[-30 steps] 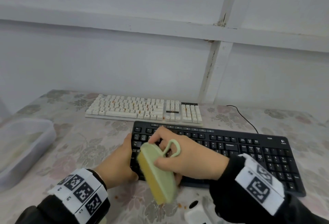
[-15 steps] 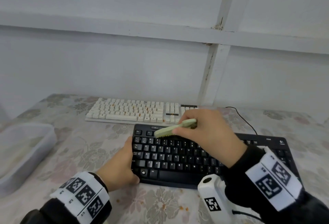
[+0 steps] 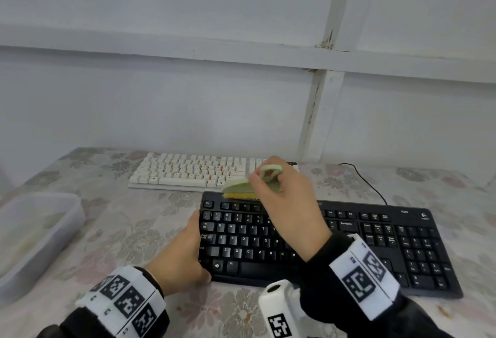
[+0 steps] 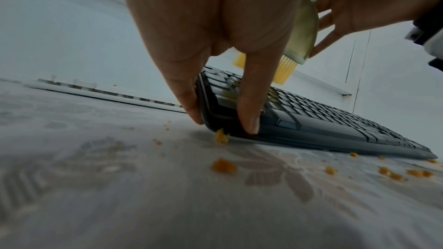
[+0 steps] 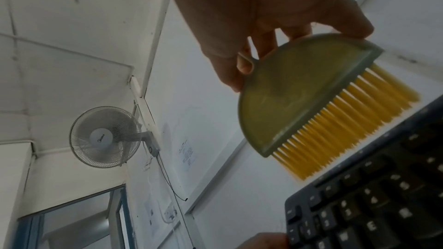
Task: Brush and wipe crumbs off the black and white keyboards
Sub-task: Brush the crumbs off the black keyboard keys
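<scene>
The black keyboard (image 3: 349, 243) lies near me on the floral cloth. My left hand (image 3: 185, 254) grips its left edge, thumb and finger pinching the front corner (image 4: 223, 124). My right hand (image 3: 284, 203) holds a pale green brush (image 3: 241, 188) by its loop handle. The yellow bristles (image 5: 347, 124) point down just over the keyboard's far left function row (image 5: 371, 205). Behind it lies the white keyboard (image 3: 193, 171), with orange crumbs among its keys.
Orange crumbs (image 4: 224, 166) lie scattered on the cloth along the black keyboard's front edge. A clear plastic tub (image 3: 35, 235) stands at the left. The keyboard's cable (image 3: 367, 179) runs back toward the wall. A wall fan (image 5: 105, 136) hangs high up.
My right hand carried the brush from the black keyboard's front left edge up to its far left edge and turned the bristles downward. The left hand kept its grip.
</scene>
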